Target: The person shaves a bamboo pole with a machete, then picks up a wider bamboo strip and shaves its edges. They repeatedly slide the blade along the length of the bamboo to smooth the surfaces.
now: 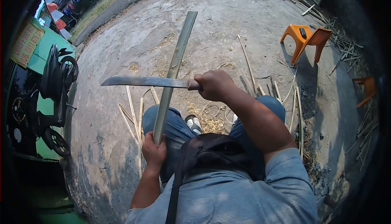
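My left hand [154,150] is closed round the lower end of a long split bamboo strip [176,63], which rises away from me at a slight tilt to the right. In my right hand [214,85] is the wooden handle of a machete [142,81]. Its long blade points left and crosses over the bamboo strip at about mid-length, overlapping it in this view. The strip's lower part passes over my left knee. Beneath, between my feet, lies a heap of pale shavings [211,124].
Thin bamboo strips [129,120] lie on both sides of my legs. An orange plastic chair [303,41] with a dark object on its seat stands at the right. More bamboo piles [346,49] lie beyond it. A motorcycle [57,89] is parked at the left.
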`<state>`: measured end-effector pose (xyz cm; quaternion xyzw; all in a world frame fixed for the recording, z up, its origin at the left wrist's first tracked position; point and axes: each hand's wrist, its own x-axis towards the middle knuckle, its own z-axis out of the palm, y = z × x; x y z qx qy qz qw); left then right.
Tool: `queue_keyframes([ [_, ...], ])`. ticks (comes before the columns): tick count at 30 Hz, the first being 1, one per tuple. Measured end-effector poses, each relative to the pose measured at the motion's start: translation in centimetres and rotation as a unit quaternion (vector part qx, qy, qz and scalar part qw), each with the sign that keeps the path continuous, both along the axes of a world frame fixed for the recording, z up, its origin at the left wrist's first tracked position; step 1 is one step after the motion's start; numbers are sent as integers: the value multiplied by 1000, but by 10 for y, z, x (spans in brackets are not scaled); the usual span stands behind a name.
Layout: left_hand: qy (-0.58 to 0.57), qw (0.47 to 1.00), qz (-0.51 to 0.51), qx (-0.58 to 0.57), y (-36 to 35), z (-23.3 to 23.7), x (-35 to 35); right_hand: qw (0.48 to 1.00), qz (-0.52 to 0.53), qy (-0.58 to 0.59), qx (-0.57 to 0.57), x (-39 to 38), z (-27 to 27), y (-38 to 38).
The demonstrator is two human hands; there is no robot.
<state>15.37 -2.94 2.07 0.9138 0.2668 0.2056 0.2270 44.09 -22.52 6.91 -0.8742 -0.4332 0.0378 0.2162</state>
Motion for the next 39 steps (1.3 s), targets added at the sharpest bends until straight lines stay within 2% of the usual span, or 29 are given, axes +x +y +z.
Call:
queue_keyframes([
  [3, -1, 1000, -6, -1, 1, -1, -1, 994, 92, -52, 26, -14, -7, 10],
  [13, -9, 1000, 22, -21, 0, -2, 2, 990, 36, -117, 68, 13, -30, 13],
  [16, -20, 999, 15, -26, 0, -2, 1, 992, 45, -118, 10, 14, -19, 12],
  [19, -9, 999, 19, -26, 2, -3, -1, 983, 55, -151, 92, 18, -32, 15],
  [22, -20, 1000, 17, -17, 1, -4, -1, 977, 56, -177, 107, 21, -36, 14],
  [28, -7, 999, 15, -38, 0, 1, 0, 976, 56, -186, 95, 21, -34, 14],
  [32, -4, 1000, 16, -19, 2, 0, 0, 991, 49, -108, 54, 0, -26, 15],
  [36, 10, 1000, 10, -12, 0, 0, 0, 982, 112, -126, 85, -18, -34, 26],
  [39, 7, 1000, 8, -14, 2, 0, 3, 973, 114, -170, 111, -12, -33, 26],
])
